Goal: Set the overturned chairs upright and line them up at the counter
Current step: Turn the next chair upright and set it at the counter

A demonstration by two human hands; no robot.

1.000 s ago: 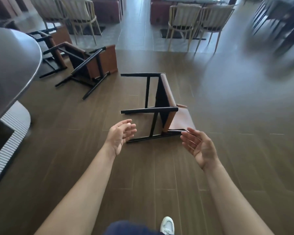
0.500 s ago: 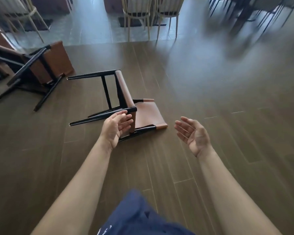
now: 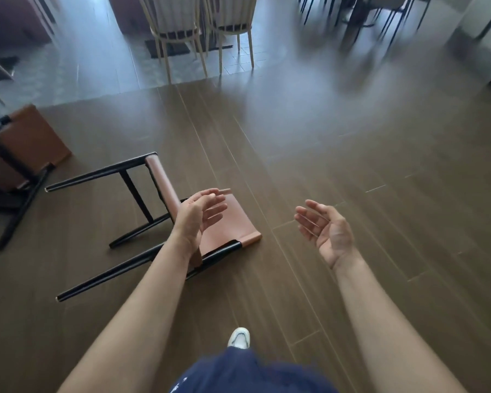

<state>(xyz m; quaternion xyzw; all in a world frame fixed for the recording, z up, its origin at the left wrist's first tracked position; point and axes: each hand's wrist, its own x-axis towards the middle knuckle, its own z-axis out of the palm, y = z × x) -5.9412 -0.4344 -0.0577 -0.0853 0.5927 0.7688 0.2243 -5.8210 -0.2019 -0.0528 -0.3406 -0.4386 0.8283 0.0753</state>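
Hands [image 3: 199, 215] [image 3: 328, 234] near tan, perhaps leather chair [image 3: 234, 222].

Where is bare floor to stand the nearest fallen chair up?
Bare wood floor lies right of the nearest chair, under and beyond the right hand, up to the tile edge by the pale dining chairs; another strip runs between that chair and the shoe. The left is crowded: the second overturned chair has legs close to the first one's.

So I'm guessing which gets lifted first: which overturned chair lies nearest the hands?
The black-framed brown chair at centre, right by the left hand; the other overturned chair lies farther off at the left edge, partly out of frame.
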